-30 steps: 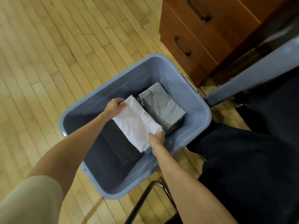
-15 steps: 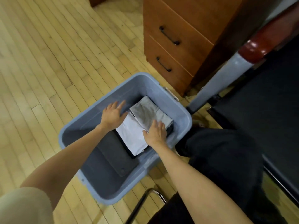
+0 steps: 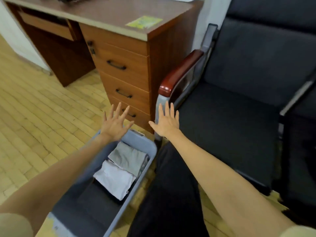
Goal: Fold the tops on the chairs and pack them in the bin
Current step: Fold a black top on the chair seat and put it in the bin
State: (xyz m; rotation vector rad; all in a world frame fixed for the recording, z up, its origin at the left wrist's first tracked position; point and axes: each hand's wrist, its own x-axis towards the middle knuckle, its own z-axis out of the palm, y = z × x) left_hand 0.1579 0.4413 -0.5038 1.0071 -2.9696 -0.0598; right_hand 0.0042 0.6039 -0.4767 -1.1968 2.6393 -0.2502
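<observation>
The blue-grey bin (image 3: 136,139) stands on the floor below my arms. Inside it lie a folded white top (image 3: 115,179), a folded grey top (image 3: 128,158) beside it, and a dark folded top (image 3: 95,197) nearer me. My left hand (image 3: 114,124) and my right hand (image 3: 166,123) are raised above the bin's far end, both with fingers spread straight and holding nothing. The black chair (image 3: 230,117) to the right shows a bare seat.
A wooden desk with drawers (image 3: 123,65) stands just beyond the bin. The chair has a red-brown armrest (image 3: 179,72) on a grey frame. A second dark chair (image 3: 301,134) is at the far right. My dark trouser leg (image 3: 171,194) lies right of the bin.
Both hands have let go of the white top and lifted out of the bin, fingers spread. My view has swung up toward the desk and the chair.
</observation>
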